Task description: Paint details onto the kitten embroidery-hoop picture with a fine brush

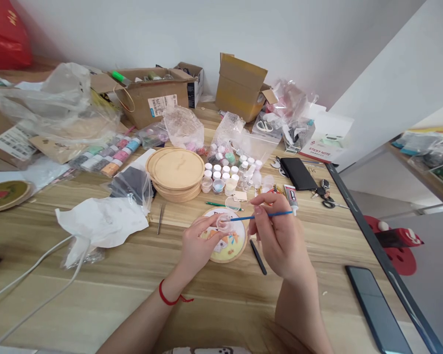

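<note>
Between thumb and fingers, my left hand [198, 242] holds a small clear plastic cup [224, 224], tilted a little. My right hand [280, 238] pinches a thin blue paintbrush [273, 214], whose tip reaches into the cup. What is inside the cup is too small to make out. Below both hands lies a round wooden disc with a coloured picture [227, 248], partly covered by my left fingers. Dark tweezers [258, 257] rest just right of the disc. Behind it lie a green pencil [223, 205] and a clear round lid [233, 203].
Stacked wooden discs [177, 169] and several white-capped jars [221, 172] stand behind my hands. A glue tube [291, 198], black wallet [298, 173] and keys [319, 191] lie right; a phone [378, 307] is near the right edge. Cardboard boxes [153, 101] line the wall; a white cable [64, 290] crosses the left.
</note>
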`<state>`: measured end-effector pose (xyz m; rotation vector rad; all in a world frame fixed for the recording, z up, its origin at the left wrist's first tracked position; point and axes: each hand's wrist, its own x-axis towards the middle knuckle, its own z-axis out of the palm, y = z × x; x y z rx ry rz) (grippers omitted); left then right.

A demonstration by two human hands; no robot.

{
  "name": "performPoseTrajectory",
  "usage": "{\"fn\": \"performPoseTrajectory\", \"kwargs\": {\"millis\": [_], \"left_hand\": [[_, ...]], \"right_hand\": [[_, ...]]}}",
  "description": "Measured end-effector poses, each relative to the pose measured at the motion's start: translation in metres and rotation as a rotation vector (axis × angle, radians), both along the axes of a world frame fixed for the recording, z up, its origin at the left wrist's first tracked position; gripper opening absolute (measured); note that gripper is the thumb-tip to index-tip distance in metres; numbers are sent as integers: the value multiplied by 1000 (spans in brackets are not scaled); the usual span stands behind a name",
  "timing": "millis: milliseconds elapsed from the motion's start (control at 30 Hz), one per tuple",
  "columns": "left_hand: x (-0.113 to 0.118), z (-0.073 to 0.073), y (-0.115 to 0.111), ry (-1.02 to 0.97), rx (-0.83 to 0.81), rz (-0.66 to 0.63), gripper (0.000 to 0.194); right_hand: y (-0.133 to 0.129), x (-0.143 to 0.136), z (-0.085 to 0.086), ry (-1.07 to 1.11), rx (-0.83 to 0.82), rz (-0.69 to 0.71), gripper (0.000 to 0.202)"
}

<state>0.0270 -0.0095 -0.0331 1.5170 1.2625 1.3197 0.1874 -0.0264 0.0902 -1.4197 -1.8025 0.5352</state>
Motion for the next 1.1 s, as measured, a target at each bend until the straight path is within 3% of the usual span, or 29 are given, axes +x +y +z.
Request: {"fn": "performPoseTrajectory", "kwargs": {"millis": [133, 300, 467, 667, 900, 1100], "left_hand": [[0, -2, 0, 2, 7, -7, 32], [-1, -1, 1, 9, -1, 12, 31], [-1, 0, 1, -4, -10, 11, 32], [1, -5, 2, -10, -1, 5, 32], [-1, -5, 2, -13, 2, -5, 33], [-1, -3, 2, -11, -8, 8, 32]], "right_hand": [[4, -3, -2, -86, 3, -26, 14], [2, -3, -1, -94, -92, 96, 20], [-3, 2, 2, -39, -28, 62, 20], [2, -4, 0, -156, -71, 48, 19], [7, -2, -3, -140, 18, -29, 19], [4, -4, -1, -119, -66, 45, 20]]}}
